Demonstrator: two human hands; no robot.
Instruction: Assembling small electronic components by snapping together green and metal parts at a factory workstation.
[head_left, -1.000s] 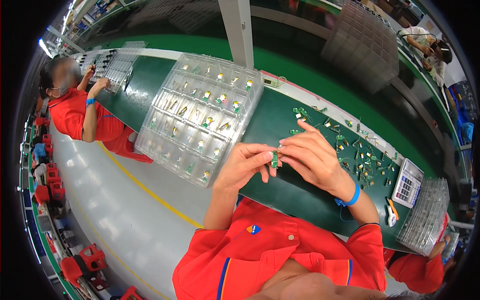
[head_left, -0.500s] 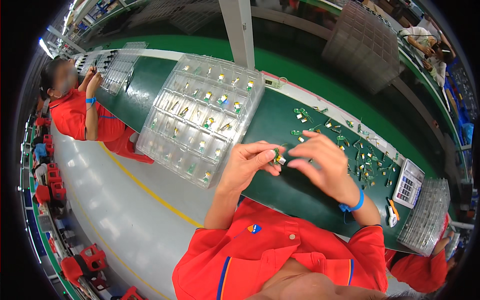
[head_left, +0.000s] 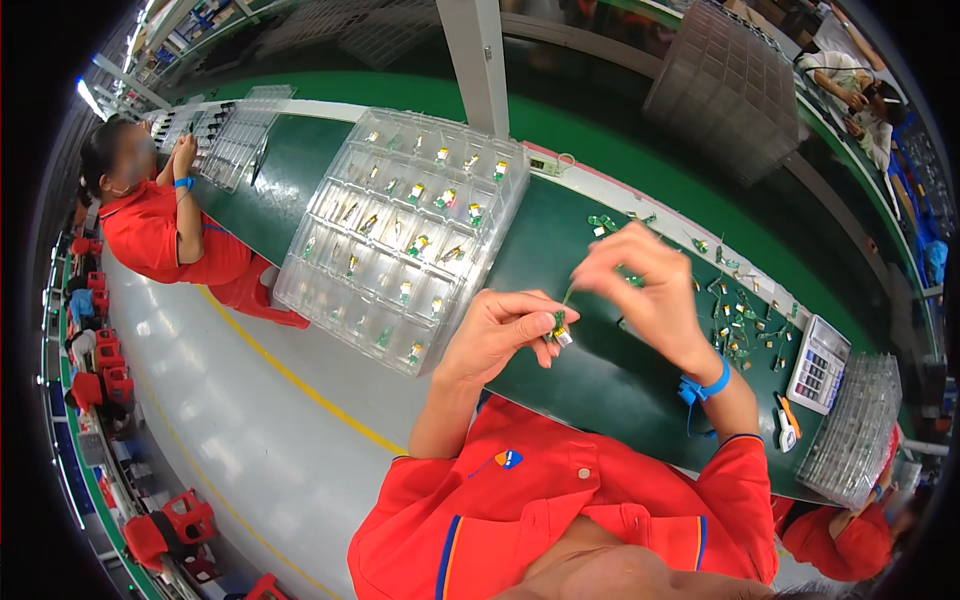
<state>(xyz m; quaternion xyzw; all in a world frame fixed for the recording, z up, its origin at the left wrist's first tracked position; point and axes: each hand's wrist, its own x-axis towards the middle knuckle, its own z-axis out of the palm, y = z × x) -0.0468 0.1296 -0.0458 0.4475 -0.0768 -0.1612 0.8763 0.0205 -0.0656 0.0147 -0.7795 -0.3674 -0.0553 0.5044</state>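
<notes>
Head view on my feed: the left hand (head_left: 490, 335) pinches a small green circuit board (head_left: 558, 321), thumb against fingers. Just above those fingers, the right hand (head_left: 648, 292) meets a thin wire (head_left: 568, 297); I can't tell whether its fingertips grip. A compartment tray (head_left: 500, 234) lies left of both.

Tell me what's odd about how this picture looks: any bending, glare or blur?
In the head view, the yellow floor line bows and the corners go black; in the head view, white glare marks the grey floor; also in the head view, the right hand looks softer-edged than the left hand, whose circuit board shows little fine detail.
</notes>
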